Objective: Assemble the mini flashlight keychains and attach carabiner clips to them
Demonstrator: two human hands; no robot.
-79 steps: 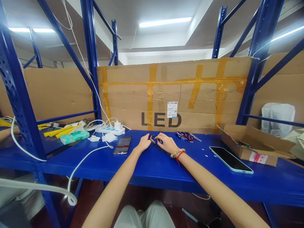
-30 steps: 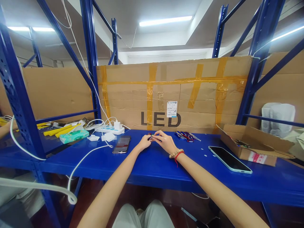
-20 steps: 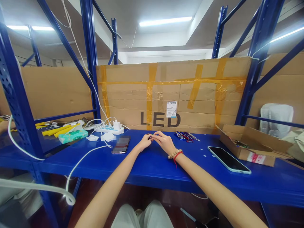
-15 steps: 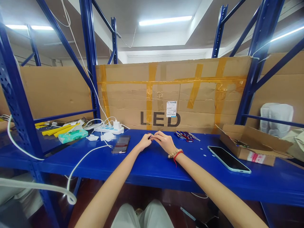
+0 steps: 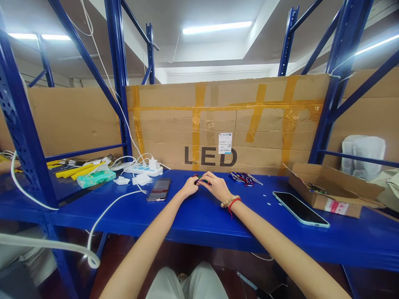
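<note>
Evidently, in the head view, the left hand [image 5: 189, 187] curls around a small dark-and-green piece [image 5: 196, 180] over the blue surface [image 5: 199, 211], while the right hand [image 5: 215, 185] bunches its fingers at it, pinching or merely touching I cannot tell. Mostly hidden, it looks light, stiff and perhaps slick, so fingertip holds at its ends should suit.

Likely a workshop or storeroom: blue steel racking [image 5: 119, 79] frames a blue worktop [image 5: 199, 220], 1 taped cardboard sheet [image 5: 168, 124] printed "LED" stands along its back edge, a power strip [image 5: 140, 169] sits near the back left corner, an open carton [image 5: 317, 202] towards the right edge, and a tube light [image 5: 217, 28] shines overhead.
</note>
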